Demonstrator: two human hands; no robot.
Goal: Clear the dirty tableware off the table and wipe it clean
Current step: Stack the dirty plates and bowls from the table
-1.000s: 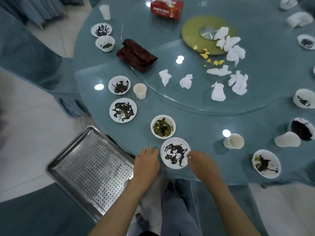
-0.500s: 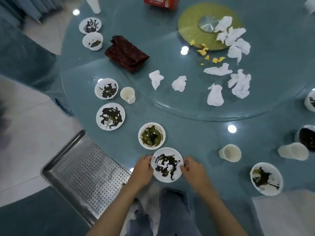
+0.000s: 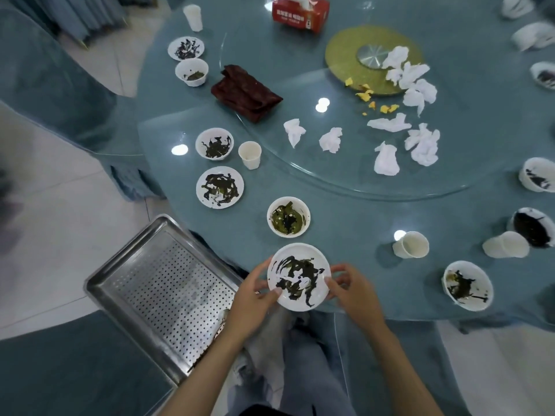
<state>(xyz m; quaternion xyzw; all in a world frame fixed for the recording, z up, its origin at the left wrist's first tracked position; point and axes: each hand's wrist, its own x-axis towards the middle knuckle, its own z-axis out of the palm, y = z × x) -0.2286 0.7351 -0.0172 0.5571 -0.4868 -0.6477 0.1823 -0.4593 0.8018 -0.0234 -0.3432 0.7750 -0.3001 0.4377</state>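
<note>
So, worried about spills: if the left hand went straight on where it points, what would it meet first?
The plate the left hand grips; beyond that, probably the green-stained bowl, depth unclear.

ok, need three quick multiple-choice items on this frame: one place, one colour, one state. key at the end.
1. Where is the perforated metal tray?
A. on the table, far side
B. off the table, at the person's right
C. off the table, at the person's left

2. What colour is the tissue box?
A. red
B. blue
C. green

3. The dirty plate at the near edge is:
A. untouched
B. held at its rim by the left hand and the right hand
C. held by one hand only

Key:
1 C, the tray lies beside the table's edge, by the left arm.
2 A, the box's sides are red.
3 B, a grip from each hand sits on opposite sides of the rim.
</note>
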